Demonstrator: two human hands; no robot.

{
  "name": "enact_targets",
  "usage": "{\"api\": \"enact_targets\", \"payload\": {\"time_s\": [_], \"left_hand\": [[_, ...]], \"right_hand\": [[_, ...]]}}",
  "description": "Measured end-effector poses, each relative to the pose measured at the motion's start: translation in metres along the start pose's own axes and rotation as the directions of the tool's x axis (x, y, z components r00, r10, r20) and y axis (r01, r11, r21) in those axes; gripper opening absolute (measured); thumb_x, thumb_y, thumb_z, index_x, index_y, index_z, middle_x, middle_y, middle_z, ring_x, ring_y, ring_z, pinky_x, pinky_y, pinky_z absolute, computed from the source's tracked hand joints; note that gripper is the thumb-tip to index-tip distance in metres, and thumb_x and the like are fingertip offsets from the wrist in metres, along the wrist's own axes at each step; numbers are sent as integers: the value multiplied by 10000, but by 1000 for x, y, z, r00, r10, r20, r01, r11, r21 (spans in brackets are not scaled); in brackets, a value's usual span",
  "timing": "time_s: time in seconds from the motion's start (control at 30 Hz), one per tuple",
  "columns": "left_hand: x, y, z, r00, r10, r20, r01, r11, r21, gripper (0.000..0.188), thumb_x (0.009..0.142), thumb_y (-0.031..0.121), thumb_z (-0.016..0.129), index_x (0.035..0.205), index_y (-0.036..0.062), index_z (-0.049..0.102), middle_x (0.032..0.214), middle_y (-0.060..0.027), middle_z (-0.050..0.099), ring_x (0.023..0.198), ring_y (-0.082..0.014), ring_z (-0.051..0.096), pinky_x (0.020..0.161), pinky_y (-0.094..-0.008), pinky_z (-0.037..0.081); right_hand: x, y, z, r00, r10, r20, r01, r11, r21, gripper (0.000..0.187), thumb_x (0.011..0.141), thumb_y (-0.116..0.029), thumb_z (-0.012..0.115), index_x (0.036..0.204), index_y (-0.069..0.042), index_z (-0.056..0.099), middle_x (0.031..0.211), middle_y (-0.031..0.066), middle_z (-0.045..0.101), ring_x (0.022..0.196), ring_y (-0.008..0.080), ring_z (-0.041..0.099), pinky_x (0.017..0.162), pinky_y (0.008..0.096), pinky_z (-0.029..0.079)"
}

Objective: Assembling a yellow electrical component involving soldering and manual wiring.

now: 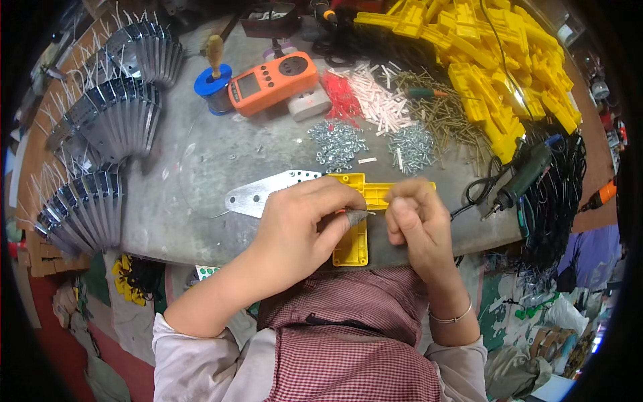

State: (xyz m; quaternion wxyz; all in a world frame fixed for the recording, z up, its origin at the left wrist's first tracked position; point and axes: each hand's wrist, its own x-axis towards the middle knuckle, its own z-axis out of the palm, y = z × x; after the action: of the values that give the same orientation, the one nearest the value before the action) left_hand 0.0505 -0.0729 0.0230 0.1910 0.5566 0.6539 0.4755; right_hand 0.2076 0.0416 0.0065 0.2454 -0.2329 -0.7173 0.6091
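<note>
My left hand (305, 214) is closed in a pinch above a yellow plastic housing (351, 251). A thin pale tip (371, 213) sticks out past its thumb, which has a grey covering; the rest of what it pinches is hidden. My right hand (423, 224) is closed just to the right, thumb against curled fingers, over the housing's yellow handle part (380, 194). Whatever it holds does not show. A flat silvery metal plate (258, 194) with holes lies left of the housing, its right end at the housing and partly behind my left hand.
Piles of nuts (335, 144), screws (412, 147), pale sleeves (382, 100) and yellow housings (502, 60) lie beyond. An orange meter (274, 84) stands beside a blue spool (214, 87). Fanned metal plates (114, 117) line the left; a green power screwdriver (526, 177) lies right.
</note>
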Motion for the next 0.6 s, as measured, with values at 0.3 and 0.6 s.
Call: {"api": "enact_targets", "payload": {"time_s": [0.3, 0.6], "left_hand": [[1, 1, -6, 982, -187, 17, 187, 973, -138, 107, 761, -15, 663, 868, -13, 665, 790, -53, 624, 681, -100, 571, 604, -238, 454], [-4, -4, -3, 1000, 26, -3, -26, 999, -19, 187, 726, -43, 653, 908, 0, 656, 819, -101, 631, 737, -209, 627, 656, -285, 500]], "right_hand": [[2, 0, 7, 994, 70, 87, -86, 977, 195, 147, 910, -50, 584, 1025, 42, 582, 881, 57, 629, 771, 81, 613, 663, 209, 502], [6, -17, 5, 999, 23, 41, -19, 995, -96, 108, 832, -61, 677, 886, 24, 639, 730, -2, 626, 640, 18, 551, 578, 166, 443]]}}
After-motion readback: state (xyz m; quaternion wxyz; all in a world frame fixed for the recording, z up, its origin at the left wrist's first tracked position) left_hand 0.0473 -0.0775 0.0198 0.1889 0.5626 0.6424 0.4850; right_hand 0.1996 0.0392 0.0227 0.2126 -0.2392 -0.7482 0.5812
